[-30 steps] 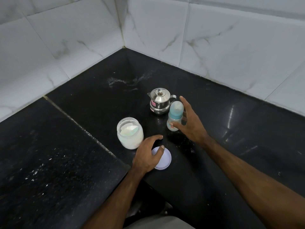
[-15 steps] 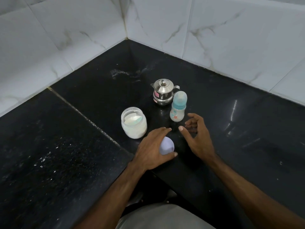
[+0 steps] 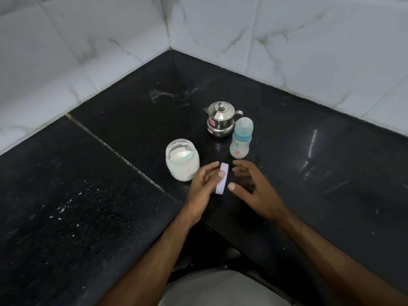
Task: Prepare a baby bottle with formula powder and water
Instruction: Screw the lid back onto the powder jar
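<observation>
On the black counter [image 3: 287, 151], tucked into the corner of the white marble-tiled walls [image 3: 309, 51], three things stood close together. Nearest the corner was a small steel pot [image 3: 220, 120] with its knobbed lid on and a red sticker on its side. Just beside it, toward the person, a baby bottle [image 3: 241, 138] stood upright, its clear cap and teal collar in place. To the left of the bottle, apart from it, sat a jar [image 3: 182, 161] of white powder, uncovered, with a pale scoop or foil showing inside its mouth.

Nearer the counter's edge the person's two hands met. The left hand [image 3: 204, 186] held the jar's white lid [image 3: 221, 178] on edge, thumb and fingers curled round it, just in front of the jar. The right hand [image 3: 251, 188] hovered beside the lid, its fingers loosely spread and bent, thumb tip near the lid's lower rim; whether it touched the lid I could not tell. It gripped nothing.

Both forearms were bare. A seam [image 3: 114, 149] ran slantwise across the counter left of the jar, and pale specks dotted the stone there.
</observation>
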### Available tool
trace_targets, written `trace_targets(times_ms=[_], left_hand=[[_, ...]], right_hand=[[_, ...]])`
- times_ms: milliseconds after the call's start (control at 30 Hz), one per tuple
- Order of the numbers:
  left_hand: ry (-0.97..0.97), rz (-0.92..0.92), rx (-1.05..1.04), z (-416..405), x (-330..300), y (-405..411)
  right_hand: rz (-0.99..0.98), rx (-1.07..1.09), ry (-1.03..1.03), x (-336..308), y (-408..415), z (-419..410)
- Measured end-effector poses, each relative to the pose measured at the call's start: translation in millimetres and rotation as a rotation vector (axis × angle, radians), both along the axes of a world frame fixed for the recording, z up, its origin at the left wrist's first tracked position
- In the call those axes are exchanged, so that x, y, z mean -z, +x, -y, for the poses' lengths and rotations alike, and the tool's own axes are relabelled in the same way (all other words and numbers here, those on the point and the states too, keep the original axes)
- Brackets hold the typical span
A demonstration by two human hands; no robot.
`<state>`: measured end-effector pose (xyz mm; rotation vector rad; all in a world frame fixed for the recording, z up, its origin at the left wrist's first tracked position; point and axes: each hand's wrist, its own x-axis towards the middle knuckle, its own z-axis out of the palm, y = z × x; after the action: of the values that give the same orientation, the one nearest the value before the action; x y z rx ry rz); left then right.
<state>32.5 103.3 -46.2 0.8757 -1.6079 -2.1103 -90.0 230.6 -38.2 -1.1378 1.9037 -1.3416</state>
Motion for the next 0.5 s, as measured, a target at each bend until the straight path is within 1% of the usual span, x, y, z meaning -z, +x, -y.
trace_targets(times_ms=[33, 67, 100, 167, 267, 367, 433, 500], left_hand=[[0.151, -0.055, -0.035, -0.8, -2.6, 0.1], [0.256, -0.096, -0.044, -2.1, -5.9, 0.9], [0.322, -0.130, -0.045, -3.1, -7.8, 2.3], [0.396, -0.191, -0.041, -2.4, -11.0, 5.4], [0.436, -0.225, -0.033, 3.5, -10.9, 10.2], [0.459, -0.215, -0.010, 8.4, -12.4, 16.4], [0.476, -0.174, 0.009, 10.6, -14.5, 23.2], [0.408, -0.074, 0.015, 13.2, -16.4, 32.6]], right_hand=[[0.003, -0.066, 0.003, -2.4, 3.2, 1.6], [-0.016, -0.116, 0.004, -4.3, 6.2, 4.2], [-0.058, -0.142, 0.007, -5.9, 8.5, 7.3], [-0.171, -0.135, 0.016, -10.0, 10.8, 12.9], [-0.215, -0.132, 0.042, -17.4, 9.3, 19.7], [-0.256, -0.217, 0.076, -22.7, 5.7, 26.9], [-0.299, -0.258, 0.091, -26.9, 1.8, 32.6], [-0.331, -0.264, 0.082, -35.8, -4.5, 39.4]])
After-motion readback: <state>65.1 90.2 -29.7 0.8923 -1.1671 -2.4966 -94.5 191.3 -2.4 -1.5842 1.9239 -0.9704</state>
